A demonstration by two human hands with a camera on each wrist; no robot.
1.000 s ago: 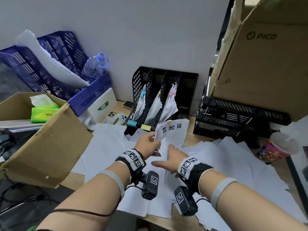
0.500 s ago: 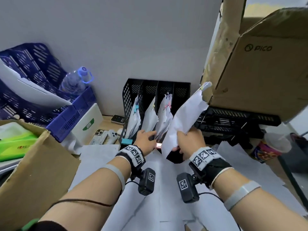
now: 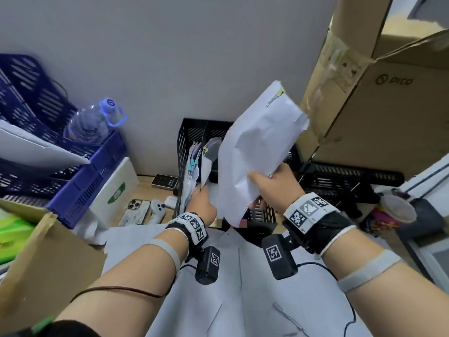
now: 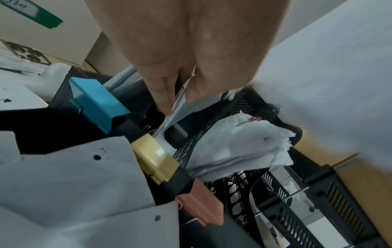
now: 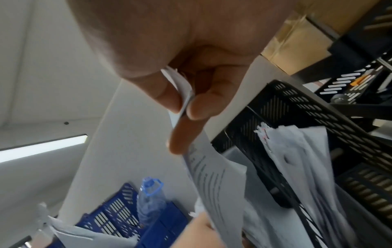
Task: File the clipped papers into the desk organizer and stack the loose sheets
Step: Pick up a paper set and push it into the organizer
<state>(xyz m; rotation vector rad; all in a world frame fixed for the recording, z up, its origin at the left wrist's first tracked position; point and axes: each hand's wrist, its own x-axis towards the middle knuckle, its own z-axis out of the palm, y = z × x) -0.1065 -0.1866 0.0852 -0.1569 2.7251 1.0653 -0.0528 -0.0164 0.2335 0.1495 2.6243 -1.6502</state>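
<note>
My right hand [image 3: 264, 176] grips the lower edge of a clipped bundle of papers [image 3: 257, 152] and holds it tilted in the air over the black mesh desk organizer [image 3: 192, 132]. A yellow binder clip [image 3: 279, 92] sits at the bundle's top corner. In the right wrist view, thumb and fingers [image 5: 197, 109] pinch the bundle [image 5: 212, 176]. My left hand [image 3: 202, 198] pinches filed papers [image 4: 176, 107] standing in a middle slot of the organizer [image 4: 212, 135]. Blue, yellow and pink tabs mark the slot fronts. Loose sheets [image 3: 243, 288] cover the desk below.
Blue crates [image 3: 80, 186] with a water bottle [image 3: 90, 122] stand at the left, an open cardboard box [image 3: 48, 263] in front of them. A PICO carton [image 3: 376, 113] sits on black trays [image 3: 352, 178] at the right. A phone [image 3: 136, 212] and cup [image 3: 393, 212] lie nearby.
My right hand has lifted the clipped bundle from desk level up over the organizer. My left hand let go of the bundle and took hold of papers in a slot.
</note>
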